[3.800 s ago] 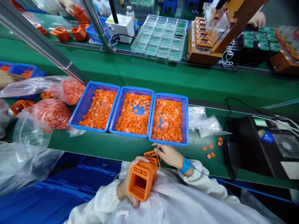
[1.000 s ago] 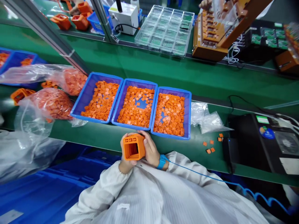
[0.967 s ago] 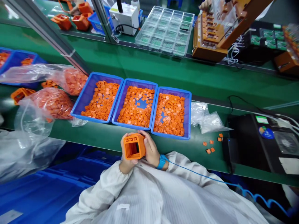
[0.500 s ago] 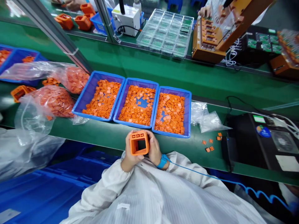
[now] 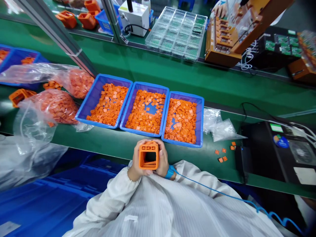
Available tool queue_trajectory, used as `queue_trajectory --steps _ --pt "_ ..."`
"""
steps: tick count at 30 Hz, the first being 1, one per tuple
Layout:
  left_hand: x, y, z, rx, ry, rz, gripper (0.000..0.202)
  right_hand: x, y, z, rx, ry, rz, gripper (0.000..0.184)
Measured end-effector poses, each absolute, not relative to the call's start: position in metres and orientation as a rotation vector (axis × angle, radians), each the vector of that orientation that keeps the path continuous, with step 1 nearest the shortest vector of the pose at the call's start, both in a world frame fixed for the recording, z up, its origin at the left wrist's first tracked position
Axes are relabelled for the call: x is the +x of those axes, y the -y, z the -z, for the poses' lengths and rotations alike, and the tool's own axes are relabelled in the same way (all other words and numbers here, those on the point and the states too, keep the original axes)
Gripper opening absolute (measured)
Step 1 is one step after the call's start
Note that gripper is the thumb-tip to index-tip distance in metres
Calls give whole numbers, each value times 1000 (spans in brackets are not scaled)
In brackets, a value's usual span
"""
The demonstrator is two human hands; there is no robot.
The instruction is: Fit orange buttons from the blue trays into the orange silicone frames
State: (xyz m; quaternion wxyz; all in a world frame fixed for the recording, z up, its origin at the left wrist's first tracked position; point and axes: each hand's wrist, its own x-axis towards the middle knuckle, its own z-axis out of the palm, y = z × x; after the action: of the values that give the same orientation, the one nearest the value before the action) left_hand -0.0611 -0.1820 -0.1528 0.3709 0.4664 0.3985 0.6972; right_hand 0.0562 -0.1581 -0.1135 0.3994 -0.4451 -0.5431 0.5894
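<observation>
1. Head view: the left hand (image 5: 138, 158) and right hand (image 5: 163, 158) hold a hollow orange square sleeve (image 5: 148, 168) upright between them, its open end facing up toward the camera. The fingers (image 5: 161, 152) of both hands are clenched around its walls.
2. The sleeve sits over the front edge of the green table (image 5: 106, 140), close to the person's white smock (image 5: 148, 204) and just short of the nearest blue tray (image 5: 182, 144), with a narrow green strip between them.
3. Three blue trays of orange square pieces (image 5: 180, 121) stand side by side, rims almost touching.
4. More open table lies to the right, up to a few loose orange pieces (image 5: 221, 159) beside a black machine (image 5: 269, 154).
5. Bulging plastic bags of orange pieces (image 5: 56, 107) crowd the left.
6. A blue wrist strap (image 5: 170, 171) trails a coiled cord (image 5: 222, 192) off the right.
</observation>
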Motion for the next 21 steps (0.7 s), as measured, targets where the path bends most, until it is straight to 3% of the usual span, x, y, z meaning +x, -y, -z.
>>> queue_trajectory --steps 7,11,13,21 --pt "-65 178 147 1253 -1109 -1676 110 98 153 112 -1058 1617 -1471 72" --pt "-66 180 152 1285 -1114 -1654 113 129 152 114 -1068 2051 -1313 108" --pt "-67 180 155 1289 -1103 -1648 114 132 151 116 -1103 2179 -1220 117" --pt "-69 177 150 1301 -1118 -1649 114 114 141 121 -1156 2317 -1030 94"
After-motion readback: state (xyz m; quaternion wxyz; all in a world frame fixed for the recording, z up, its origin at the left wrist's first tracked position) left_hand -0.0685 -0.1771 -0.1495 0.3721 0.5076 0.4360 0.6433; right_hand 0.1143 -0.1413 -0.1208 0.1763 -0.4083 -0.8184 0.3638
